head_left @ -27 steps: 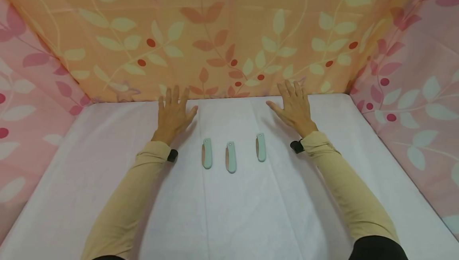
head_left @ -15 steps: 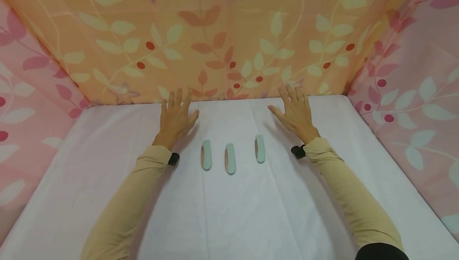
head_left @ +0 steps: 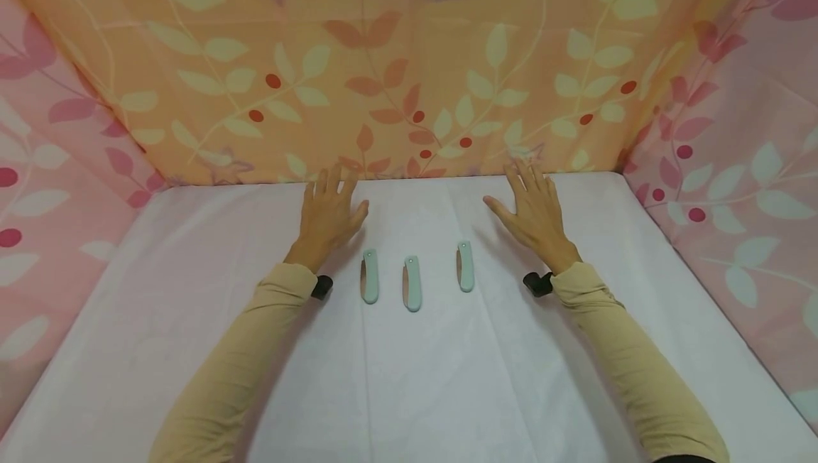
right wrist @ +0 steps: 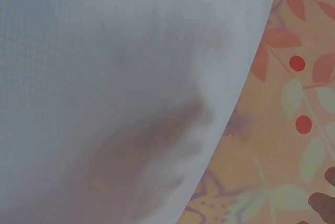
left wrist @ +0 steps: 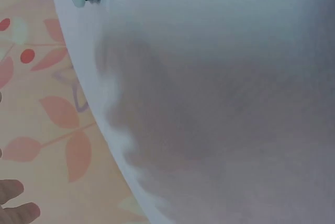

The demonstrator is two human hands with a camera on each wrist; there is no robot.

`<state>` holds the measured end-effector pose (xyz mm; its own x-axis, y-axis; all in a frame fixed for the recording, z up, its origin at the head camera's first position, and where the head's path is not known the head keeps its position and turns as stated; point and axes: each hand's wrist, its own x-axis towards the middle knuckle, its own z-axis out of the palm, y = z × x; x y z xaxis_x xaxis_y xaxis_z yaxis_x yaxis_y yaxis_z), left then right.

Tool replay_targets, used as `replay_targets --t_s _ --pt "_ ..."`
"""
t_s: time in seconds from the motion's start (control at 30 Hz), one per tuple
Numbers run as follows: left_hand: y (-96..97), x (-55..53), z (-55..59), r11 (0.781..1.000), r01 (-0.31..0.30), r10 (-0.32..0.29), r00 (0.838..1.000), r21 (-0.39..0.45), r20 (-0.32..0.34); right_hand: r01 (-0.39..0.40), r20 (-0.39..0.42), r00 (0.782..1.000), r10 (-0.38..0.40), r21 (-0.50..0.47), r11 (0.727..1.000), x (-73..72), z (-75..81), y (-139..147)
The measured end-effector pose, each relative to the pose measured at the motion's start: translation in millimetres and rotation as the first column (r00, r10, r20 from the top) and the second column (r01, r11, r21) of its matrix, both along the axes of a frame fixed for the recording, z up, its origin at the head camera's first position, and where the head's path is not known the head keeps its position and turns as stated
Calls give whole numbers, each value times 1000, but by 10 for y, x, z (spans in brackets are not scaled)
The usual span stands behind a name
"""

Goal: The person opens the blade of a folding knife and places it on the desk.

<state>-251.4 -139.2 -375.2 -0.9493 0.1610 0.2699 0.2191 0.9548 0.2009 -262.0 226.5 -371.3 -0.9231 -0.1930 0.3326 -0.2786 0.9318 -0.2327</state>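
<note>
Where the white-covered bench (head_left: 415,392) stretches out, the left hand (head_left: 324,221) and right hand (head_left: 538,221) are at ten and two o'clock from the middle green tool (head_left: 414,283), fingers spread, grasping nothing. The left tool (head_left: 371,277) and right tool (head_left: 466,266) lie either side. A low, level pinch would probably lift one cleanly.

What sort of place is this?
Probably a screened-off tabletop work area, perhaps for recording: a white-covered surface, an orange leaf-print backdrop behind it, and pink leaf-print panels on both sides.
</note>
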Motion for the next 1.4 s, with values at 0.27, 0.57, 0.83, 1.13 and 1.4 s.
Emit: replay_targets --t_s 0.27,0.57,0.83,1.13,1.4 --pt "67 12 -3 1000 15 -14 1000 -10 13 -17 27 999 18 -57 998 98 7 -18" --pt "158 78 -19 998 69 -70 997 -12 -34 -31 48 998 37 -118 993 184 10 -14" --pt "257 140 9 996 95 -95 995 0 -39 -46 97 993 65 -190 981 282 -27 -25" --pt "362 196 41 992 124 -124 992 1 -6 -71 143 984 107 -236 969 358 -61 -89" --pt "459 246 37 990 141 -141 989 -13 42 -66 255 955 148 -303 951 459 -70 -111"
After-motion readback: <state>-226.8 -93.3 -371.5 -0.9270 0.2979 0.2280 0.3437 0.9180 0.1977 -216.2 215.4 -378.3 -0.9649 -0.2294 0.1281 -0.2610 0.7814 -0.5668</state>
